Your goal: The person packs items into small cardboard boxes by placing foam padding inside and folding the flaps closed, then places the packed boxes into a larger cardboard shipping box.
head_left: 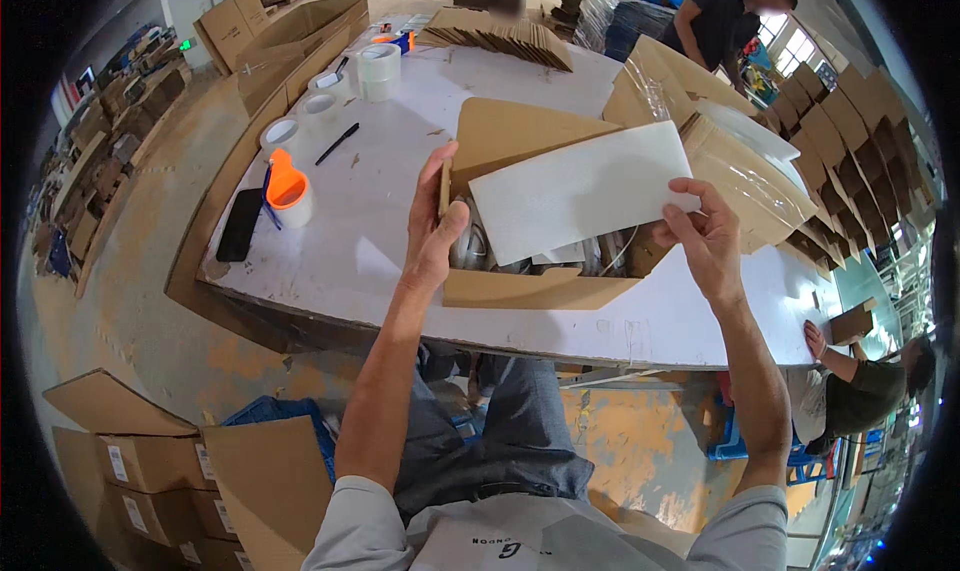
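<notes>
My right hand (706, 239) pinches the white foam-like sheet (580, 189), which slants leftward from it over the carton (545, 291) my left hand (432, 239) grips, and looks light, easily dented, best held by its edges.

Spreads white and scuffed under the left grip (432, 233) and the right grip (706, 235) as a broad desk (365, 196). Bears an open brown carton (540, 293) between the two grips. Carries, out to the left of the left grip, a black phone (240, 227) and, next to it, an orange-and-white tape dispenser (288, 183). Holds a black pen (338, 144) and tape rolls (378, 77) farther forward, left of that grip. Supports a stack of flat cardboard (500, 37) well ahead of both grips, and film-covered brown cardboard (752, 189) past the right grip.
</notes>
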The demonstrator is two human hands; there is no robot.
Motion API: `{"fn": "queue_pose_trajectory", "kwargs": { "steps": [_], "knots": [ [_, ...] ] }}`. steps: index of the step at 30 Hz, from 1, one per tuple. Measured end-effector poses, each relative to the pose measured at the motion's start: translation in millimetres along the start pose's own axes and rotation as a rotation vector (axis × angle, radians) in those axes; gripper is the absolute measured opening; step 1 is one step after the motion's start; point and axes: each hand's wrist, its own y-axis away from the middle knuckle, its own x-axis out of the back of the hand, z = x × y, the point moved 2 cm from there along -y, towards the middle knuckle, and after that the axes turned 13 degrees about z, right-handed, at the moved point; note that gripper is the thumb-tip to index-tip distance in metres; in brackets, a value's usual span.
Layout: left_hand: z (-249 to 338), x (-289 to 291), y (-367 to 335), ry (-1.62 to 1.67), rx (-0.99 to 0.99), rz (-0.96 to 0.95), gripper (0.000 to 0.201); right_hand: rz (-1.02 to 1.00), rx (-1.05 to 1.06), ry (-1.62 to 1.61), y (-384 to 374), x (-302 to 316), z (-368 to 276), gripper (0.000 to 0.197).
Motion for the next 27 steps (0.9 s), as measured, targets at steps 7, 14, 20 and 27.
{"fn": "queue_pose_trajectory", "kwargs": {
  "steps": [7,14,20,27],
  "knots": [
    [3.2,4.7,0.1,-0.006,0.016,0.01,0.088,0.012,-0.167,-0.091,-10.6,12.4,3.6,0.028],
    [-0.6,1.5,-0.2,0.01,0.002,0.008,0.088,-0.032,-0.247,-0.066,14.1,-4.4,23.6,0.027],
    [2.3,3.4,1.9,-0.029,0.019,0.008,0.087,-0.366,0.242,0.59,25.0,-31.9,3.7,0.03],
    [5.2,-0.2,0.7,-0.069,0.002,0.014,0.087,-0.315,0.434,0.811,24.6,-35.6,-6.0,0.041]
  ]
}}
